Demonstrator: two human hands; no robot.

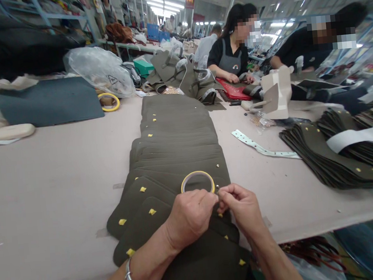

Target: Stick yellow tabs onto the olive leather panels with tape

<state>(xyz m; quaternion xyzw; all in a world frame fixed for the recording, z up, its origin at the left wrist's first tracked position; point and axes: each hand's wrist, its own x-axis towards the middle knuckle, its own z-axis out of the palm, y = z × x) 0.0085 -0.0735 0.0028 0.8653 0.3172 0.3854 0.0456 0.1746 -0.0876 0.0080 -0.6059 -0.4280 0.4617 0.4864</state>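
Observation:
My left hand [193, 213] is closed around the lower edge of a yellow-rimmed roll of tape [196, 172], which stands up above the fingers. Close beside it, my right hand [239, 203] pinches at the tape's end, its fingertips nearly meeting the left thumb; what lies between them is too small to make out. Beneath both hands, flat dark olive panels [175, 158] overlap in a long row running away from me. Small yellow tape pieces [152, 211] stick to several panels, and a small shiny stud [218, 166] shows near their right side.
A second yellow tape roll [109, 102] lies by a dark blue-grey sheet [51, 101] at the back left. Stacked dark strips [334, 153] and a perforated white strip [262, 148] are on the right. Two co-workers [231, 53] work across the table [47, 191].

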